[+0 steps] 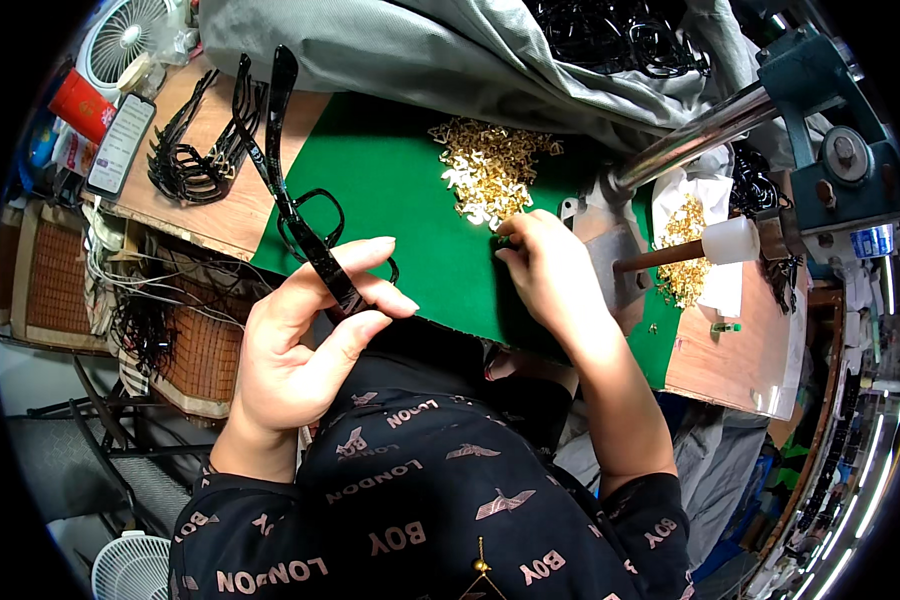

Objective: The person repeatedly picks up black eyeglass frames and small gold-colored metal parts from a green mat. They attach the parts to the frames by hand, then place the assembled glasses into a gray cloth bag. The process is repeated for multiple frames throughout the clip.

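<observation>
My left hand (305,350) is closed on a pair of black eyeglass frames (308,238), pinched between thumb and fingers. The frames are tilted, with their temple arms pointing up and away above the table. At the near edge of a heap of small gold-coloured metal pieces (488,165), my right hand (555,265) has its thumb and fingers drawn together. Whatever lies between those fingertips is too small to make out. The heap rests on a green mat (380,170).
A press with a metal column (705,135) and white-tipped rod (730,241) stands at the right. Beyond it lies a second gold heap (682,250). Several black frames (185,165), a phone (120,148) and a fan (128,42) are at the left. Grey cloth (370,55) covers the back.
</observation>
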Available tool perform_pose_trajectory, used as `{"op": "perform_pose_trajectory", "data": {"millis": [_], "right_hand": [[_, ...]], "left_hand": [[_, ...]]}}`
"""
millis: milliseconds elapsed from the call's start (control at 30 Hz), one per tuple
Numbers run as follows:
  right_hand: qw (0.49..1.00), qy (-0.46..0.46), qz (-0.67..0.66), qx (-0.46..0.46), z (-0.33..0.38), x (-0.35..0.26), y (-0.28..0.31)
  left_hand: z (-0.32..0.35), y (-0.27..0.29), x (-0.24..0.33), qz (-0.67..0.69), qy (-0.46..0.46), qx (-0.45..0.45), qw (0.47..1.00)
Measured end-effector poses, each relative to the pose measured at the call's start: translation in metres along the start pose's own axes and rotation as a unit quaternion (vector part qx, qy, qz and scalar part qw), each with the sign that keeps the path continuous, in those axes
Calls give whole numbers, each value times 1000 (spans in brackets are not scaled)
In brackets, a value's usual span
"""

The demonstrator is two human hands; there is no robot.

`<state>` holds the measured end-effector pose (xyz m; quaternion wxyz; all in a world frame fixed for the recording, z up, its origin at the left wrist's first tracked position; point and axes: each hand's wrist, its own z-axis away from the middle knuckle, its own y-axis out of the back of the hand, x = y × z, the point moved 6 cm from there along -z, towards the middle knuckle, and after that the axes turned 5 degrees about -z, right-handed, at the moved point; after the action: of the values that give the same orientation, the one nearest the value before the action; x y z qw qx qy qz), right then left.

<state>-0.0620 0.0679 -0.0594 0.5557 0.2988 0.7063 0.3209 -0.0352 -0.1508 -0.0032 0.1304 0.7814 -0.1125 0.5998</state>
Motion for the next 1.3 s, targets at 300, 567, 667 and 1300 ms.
{"op": "perform_pose_trajectory", "data": {"millis": [300, 567, 667, 1300], "right_hand": [[981, 41, 189, -9, -13, -2, -22], [886, -131, -445, 2, -2, -4, 8], [878, 7, -470, 86, 10, -35, 28], [947, 209, -194, 149, 35, -73, 77]], "left_hand": [[-1, -13, -1, 19, 54, -48, 997], [-24, -38, -19, 73, 149, -80, 983], [-38, -59, -26, 164, 147, -85, 972], [-36, -78, -4, 254, 108, -173, 945]]}}
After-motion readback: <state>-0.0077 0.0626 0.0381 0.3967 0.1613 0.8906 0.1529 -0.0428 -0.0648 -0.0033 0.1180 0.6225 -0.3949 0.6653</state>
